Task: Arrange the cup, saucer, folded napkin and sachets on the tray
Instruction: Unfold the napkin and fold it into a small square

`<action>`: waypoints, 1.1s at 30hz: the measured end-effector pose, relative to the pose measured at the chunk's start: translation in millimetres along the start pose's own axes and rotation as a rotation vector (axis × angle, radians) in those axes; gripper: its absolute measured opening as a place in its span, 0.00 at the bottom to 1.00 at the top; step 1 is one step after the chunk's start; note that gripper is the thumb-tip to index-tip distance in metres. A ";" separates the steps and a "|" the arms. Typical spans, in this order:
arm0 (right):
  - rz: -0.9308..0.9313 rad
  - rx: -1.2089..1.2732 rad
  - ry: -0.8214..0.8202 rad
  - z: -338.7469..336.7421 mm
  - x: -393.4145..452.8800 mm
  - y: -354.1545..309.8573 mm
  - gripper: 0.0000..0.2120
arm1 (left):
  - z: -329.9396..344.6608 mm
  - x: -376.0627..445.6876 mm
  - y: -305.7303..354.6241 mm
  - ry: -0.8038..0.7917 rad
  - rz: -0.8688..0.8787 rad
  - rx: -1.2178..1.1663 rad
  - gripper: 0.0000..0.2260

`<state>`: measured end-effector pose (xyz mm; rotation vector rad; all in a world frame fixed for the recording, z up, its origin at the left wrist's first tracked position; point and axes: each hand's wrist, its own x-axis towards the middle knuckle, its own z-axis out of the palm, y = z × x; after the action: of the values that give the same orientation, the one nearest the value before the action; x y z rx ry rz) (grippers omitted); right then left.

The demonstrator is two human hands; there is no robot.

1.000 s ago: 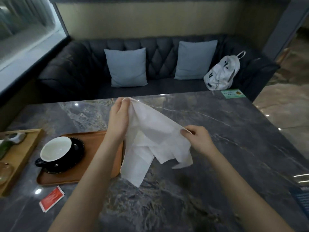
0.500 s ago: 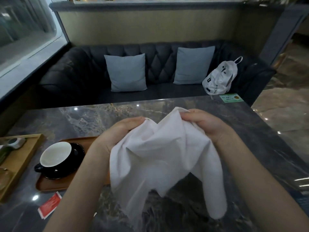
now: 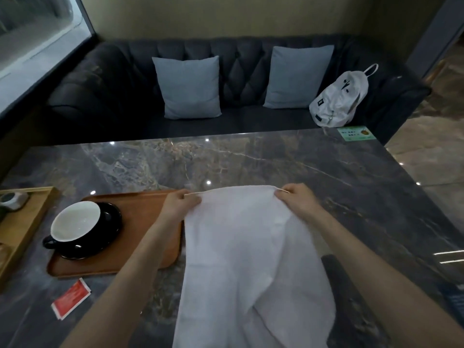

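White napkin (image 3: 241, 247) pinched by its top corners in left hand (image 3: 179, 204) and right hand (image 3: 296, 202), hanging at 3 o'clock of tray (image 3: 140, 209); cup (image 3: 75, 222) on saucer (image 3: 110, 229) there; sachet (image 3: 71, 298) off-tray at 7 o'clock; likely to fold crooked if corners mismatch.

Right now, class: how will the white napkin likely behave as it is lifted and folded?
Probably floppy: the napkin hangs in loose folds from the left hand and right hand. Likely light, since fingers merely pinch its top corners. It should crease easily.
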<state>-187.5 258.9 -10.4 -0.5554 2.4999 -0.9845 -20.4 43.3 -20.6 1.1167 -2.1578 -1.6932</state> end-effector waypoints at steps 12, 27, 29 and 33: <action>-0.145 -0.487 -0.002 32.3 47.6 9.7 0.11 | 91.1 12.6 -33.3 0.301 0.510 0.595 0.14; 0.030 -0.270 -0.033 38.3 96.6 29.5 0.14 | 160.1 17.7 -91.1 -0.136 0.239 0.980 0.25; 0.103 -0.184 -0.074 33.8 98.3 42.6 0.20 | 157.0 28.2 -91.1 -0.097 0.287 0.982 0.25; 0.165 -0.250 -0.084 26.8 91.1 75.0 0.21 | 155.9 34.3 -89.5 -0.120 0.293 0.965 0.30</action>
<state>-267.3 249.8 -101.0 -0.4433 2.5611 -0.5807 -91.9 133.2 -163.1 0.7670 -3.1140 -0.5586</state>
